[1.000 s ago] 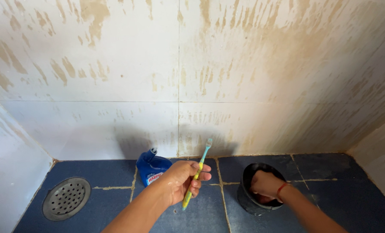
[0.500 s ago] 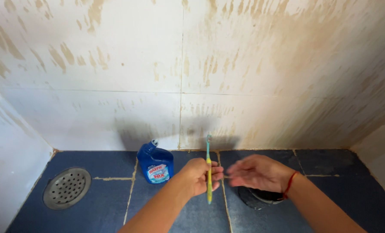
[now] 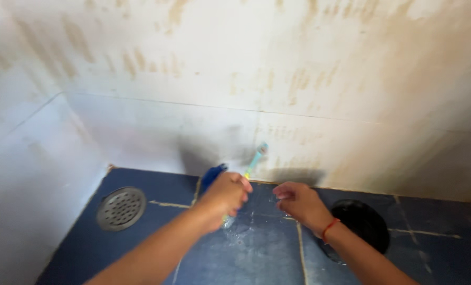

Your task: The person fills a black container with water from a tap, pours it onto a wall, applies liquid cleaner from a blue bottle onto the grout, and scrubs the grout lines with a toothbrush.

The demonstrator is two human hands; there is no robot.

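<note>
My left hand [image 3: 226, 193] is closed around a toothbrush [image 3: 256, 158] with a light blue head and a yellow-green handle, held tilted with the bristles up near the wall. My right hand [image 3: 298, 202], with a red thread on the wrist, hovers just to the right of it, fingers loosely bent and empty. A blue cleaner bottle [image 3: 212, 174] is mostly hidden behind my left hand. A black round bucket [image 3: 364, 224] stands on the floor behind my right wrist. Wet patches glisten on the dark blue floor tiles [image 3: 251, 248] below my hands. The picture is blurred.
A round metal drain cover [image 3: 121, 208] sits in the floor at the left. The white wall tiles [image 3: 235, 68] carry brown streaks and stains. A side wall [image 3: 24, 169] closes the corner on the left.
My right hand came out of the black bucket and moved left, close to the toothbrush. The view swung to the left, and the toothbrush tilted to the right.
</note>
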